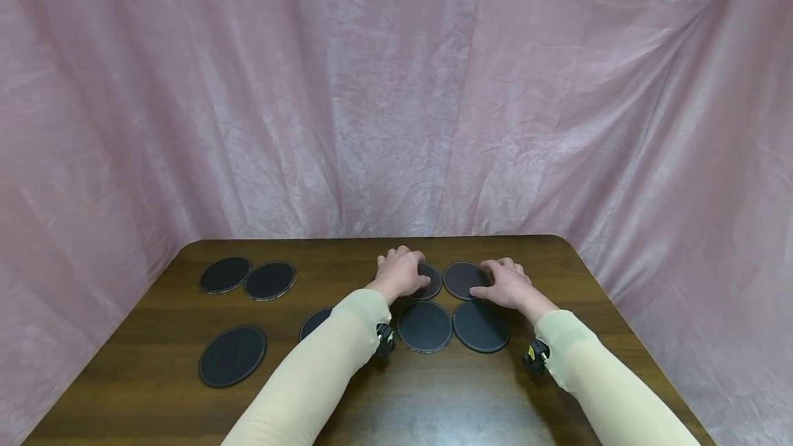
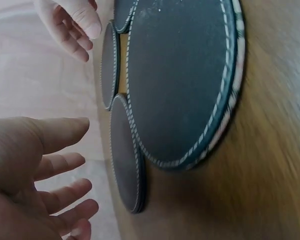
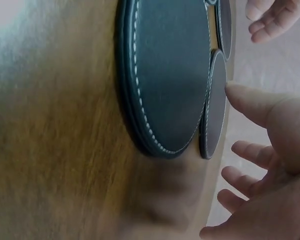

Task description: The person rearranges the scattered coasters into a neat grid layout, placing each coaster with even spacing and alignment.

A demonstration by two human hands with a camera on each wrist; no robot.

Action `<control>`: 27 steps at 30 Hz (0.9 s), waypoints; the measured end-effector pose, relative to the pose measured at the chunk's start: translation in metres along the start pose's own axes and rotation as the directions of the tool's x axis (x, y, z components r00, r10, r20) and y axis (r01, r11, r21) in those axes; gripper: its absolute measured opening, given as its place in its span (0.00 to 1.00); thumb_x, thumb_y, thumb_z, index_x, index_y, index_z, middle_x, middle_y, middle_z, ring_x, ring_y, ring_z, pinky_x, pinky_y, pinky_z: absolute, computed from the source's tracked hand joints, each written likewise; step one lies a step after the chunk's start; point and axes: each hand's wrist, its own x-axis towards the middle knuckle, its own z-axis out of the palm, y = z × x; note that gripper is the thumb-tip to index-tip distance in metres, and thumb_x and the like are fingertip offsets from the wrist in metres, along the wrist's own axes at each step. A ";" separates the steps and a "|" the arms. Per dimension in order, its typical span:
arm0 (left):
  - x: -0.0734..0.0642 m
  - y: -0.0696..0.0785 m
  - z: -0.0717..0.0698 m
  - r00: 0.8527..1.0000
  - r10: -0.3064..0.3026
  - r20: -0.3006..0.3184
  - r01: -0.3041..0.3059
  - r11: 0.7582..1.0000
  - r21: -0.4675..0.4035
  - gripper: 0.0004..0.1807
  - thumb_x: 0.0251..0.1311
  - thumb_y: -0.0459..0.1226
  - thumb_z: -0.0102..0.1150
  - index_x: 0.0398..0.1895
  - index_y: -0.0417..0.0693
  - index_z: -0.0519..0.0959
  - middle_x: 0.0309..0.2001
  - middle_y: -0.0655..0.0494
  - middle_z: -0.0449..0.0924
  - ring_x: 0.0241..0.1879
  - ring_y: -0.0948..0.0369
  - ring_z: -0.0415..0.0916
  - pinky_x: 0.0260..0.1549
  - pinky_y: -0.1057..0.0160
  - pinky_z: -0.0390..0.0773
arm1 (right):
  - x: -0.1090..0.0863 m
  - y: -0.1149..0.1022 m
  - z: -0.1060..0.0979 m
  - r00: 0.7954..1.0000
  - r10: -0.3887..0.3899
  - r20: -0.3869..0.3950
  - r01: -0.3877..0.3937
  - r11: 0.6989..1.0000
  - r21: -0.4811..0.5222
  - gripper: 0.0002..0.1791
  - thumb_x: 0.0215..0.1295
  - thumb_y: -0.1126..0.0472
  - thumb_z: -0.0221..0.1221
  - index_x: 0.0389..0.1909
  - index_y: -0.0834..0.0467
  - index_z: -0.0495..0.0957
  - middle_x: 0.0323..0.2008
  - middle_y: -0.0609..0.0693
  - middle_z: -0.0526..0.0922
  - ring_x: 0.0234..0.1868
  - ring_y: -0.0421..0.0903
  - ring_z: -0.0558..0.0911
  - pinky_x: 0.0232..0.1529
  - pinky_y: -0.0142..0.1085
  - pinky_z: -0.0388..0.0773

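Observation:
Several round dark leather coasters with pale stitched edges sit in a close cluster. My left hand is over the back left coaster, fingers spread and relaxed, holding nothing. At the back right coaster is my right hand, its thumb over the rim and its fingers loosely extended. In the right wrist view the thumb tip meets or nearly meets that coaster's edge; contact is unclear. The front left coaster and front right coaster lie flat, nearer me than both hands.
On the brown wooden table, two more coasters lie at the back left, one of them a dark disc. Another coaster lies front left. My left sleeve partly hides one coaster. A pink curtain hangs behind.

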 end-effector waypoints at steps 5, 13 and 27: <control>-0.010 -0.011 -0.010 1.000 0.024 -0.002 -0.024 1.000 -0.009 0.31 0.75 0.49 0.72 0.76 0.51 0.79 0.75 0.44 0.74 0.72 0.41 0.69 0.66 0.37 0.66 | -0.004 -0.008 0.002 0.998 -0.066 -0.019 0.065 0.997 -0.050 0.42 0.74 0.50 0.71 0.79 0.68 0.70 0.76 0.74 0.66 0.76 0.77 0.63 0.73 0.75 0.57; -0.039 -0.036 -0.029 1.000 0.016 -0.010 -0.016 1.000 0.001 0.35 0.75 0.51 0.71 0.79 0.49 0.76 0.81 0.42 0.68 0.81 0.40 0.62 0.74 0.31 0.61 | -0.010 -0.031 0.007 0.992 -0.121 -0.026 0.118 0.990 -0.081 0.45 0.74 0.50 0.71 0.81 0.68 0.65 0.80 0.73 0.63 0.81 0.75 0.58 0.76 0.78 0.49; -0.090 -0.090 -0.050 1.000 -0.004 -0.023 0.005 1.000 0.009 0.41 0.75 0.54 0.70 0.83 0.45 0.70 0.84 0.38 0.61 0.85 0.37 0.51 0.77 0.27 0.53 | -0.014 -0.068 0.022 0.986 -0.169 0.007 0.169 0.980 -0.100 0.49 0.75 0.46 0.72 0.85 0.65 0.61 0.84 0.68 0.60 0.86 0.70 0.51 0.78 0.76 0.45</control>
